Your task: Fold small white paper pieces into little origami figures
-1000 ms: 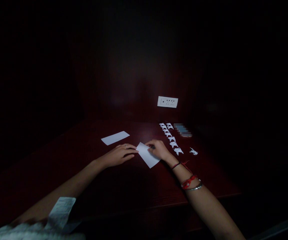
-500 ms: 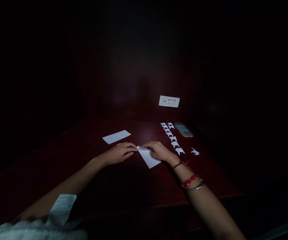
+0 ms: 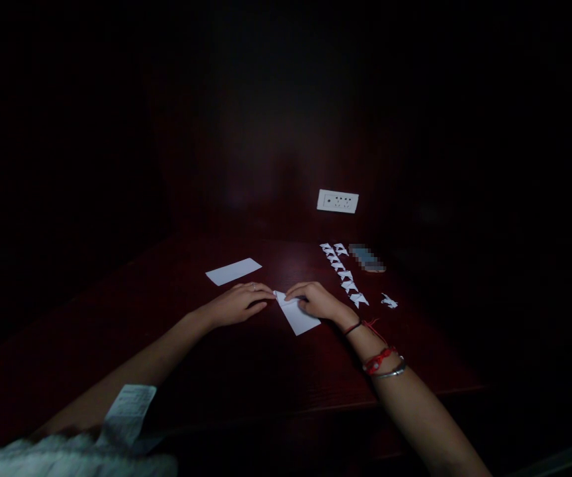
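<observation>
currently, both bare hands are at one white sheet of paper [image 3: 303,323], which lies on the dark red tabletop [image 3: 246,377] in front of the person, between the two hands, with a fold across its far part. the left hand [image 3: 236,305] comes in from the left, palm down, its fingers stretched out and the thumb standing apart; the fingertips rest at the sheet's left corner, and the hand is not closed around anything. a ring [image 3: 255,287] shows on one of its fingers. the right hand [image 3: 318,301] is bent over the folded part, fingers on the paper; whether thumb and fingers pinch it, i cannot tell. on the right wrist and forearm are a thin dark cord [image 3: 352,327], a red braided bracelet [image 3: 379,360] and a silver bangle [image 3: 391,371].

beyond the left hand lies a flat white paper strip [image 3: 234,271], apart from the sheet. to the right of the right hand, a slanting row of small folded paper pieces [image 3: 345,275] runs away toward the wall, with one more folded piece [image 3: 340,250] beside its far end. next to that lies a smartphone [image 3: 367,258], its face pixelated. a crumpled-looking bit of white paper [image 3: 389,301] lies farther right, by itself. a white wall socket [image 3: 337,201] is set above the tabletop. at the lower left, a pale garment [image 3: 67,460] shows with a printed label [image 3: 130,407].
</observation>
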Demonstrator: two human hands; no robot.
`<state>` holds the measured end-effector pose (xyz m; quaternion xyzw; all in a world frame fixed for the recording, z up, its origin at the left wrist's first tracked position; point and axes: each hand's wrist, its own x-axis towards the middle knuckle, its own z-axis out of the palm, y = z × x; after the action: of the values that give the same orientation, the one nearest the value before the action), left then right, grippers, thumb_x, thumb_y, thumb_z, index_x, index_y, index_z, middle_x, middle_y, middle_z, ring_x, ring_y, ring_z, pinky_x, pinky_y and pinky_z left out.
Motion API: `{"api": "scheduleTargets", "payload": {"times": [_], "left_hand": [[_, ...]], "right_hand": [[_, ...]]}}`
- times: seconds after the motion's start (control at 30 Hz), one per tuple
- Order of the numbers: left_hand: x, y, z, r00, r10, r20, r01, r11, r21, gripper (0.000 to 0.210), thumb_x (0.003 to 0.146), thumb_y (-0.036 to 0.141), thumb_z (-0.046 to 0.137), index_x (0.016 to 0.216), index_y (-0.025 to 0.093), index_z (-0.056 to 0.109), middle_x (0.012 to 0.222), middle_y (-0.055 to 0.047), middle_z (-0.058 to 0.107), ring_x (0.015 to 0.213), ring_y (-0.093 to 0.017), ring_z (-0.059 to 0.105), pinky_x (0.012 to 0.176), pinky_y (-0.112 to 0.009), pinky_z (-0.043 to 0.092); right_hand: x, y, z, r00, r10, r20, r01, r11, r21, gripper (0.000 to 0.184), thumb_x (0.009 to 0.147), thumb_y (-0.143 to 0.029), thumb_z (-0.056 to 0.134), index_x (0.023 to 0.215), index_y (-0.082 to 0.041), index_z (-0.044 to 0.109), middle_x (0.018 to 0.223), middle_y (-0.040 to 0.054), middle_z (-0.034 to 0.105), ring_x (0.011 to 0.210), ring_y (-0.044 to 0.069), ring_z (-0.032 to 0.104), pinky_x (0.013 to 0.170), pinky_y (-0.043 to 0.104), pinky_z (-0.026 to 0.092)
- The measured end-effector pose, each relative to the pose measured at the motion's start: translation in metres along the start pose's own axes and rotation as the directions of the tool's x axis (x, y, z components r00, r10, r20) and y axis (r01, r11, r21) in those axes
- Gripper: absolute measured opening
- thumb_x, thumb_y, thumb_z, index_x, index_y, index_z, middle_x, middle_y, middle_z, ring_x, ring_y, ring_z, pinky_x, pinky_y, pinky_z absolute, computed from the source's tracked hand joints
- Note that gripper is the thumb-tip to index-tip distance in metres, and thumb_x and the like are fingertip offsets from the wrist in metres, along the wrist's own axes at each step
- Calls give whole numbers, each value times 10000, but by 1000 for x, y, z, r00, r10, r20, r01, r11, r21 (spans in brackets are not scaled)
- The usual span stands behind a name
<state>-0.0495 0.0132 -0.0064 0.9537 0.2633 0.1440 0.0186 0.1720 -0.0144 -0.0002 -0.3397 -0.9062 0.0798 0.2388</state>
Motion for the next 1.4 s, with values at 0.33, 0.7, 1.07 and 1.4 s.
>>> {"api": "scheduleTargets", "payload": {"times": [0.33,0.7,1.07,1.4], "left_hand": [[0,-1,0,1000,17,16,-18,1000,24,281,817,261,328,1078,277,431,1101,19,456,995,-135,404,844,-273,273],[1,2,-2,1000,-1,-7,1,997,77,267,806,266,348,1047,270,462,1187,17,374,1052,-155,356,868,-290,263],[1,7,-3,1000,-24,19,23,999,47,294,818,262,316,1101,243,393,1115,3,462,1024,-129,402,866,-269,268],[0,4,1,999,-30,45,25,994,105,353,831,266,273,1180,305,307,1231,44,350,1092,-137,330,871,-284,248]], "right_hand": [[7,-3,7,995,-31,-94,28,999,-33,226,708,-87,432,846,-141,602,853,42,576,780,90,508,741,192,374],[4,-7,8,997,-80,13,81,986,-145,235,733,-129,426,890,-146,600,985,51,550,895,105,500,808,197,363],[5,-11,15,986,-134,104,164,913,-375,214,735,-91,418,895,-97,559,918,88,558,913,141,468,811,242,356],[6,-9,20,983,-69,169,144,863,-484,181,781,-110,374,832,-77,544,832,96,557,863,138,476,781,255,366]]}}
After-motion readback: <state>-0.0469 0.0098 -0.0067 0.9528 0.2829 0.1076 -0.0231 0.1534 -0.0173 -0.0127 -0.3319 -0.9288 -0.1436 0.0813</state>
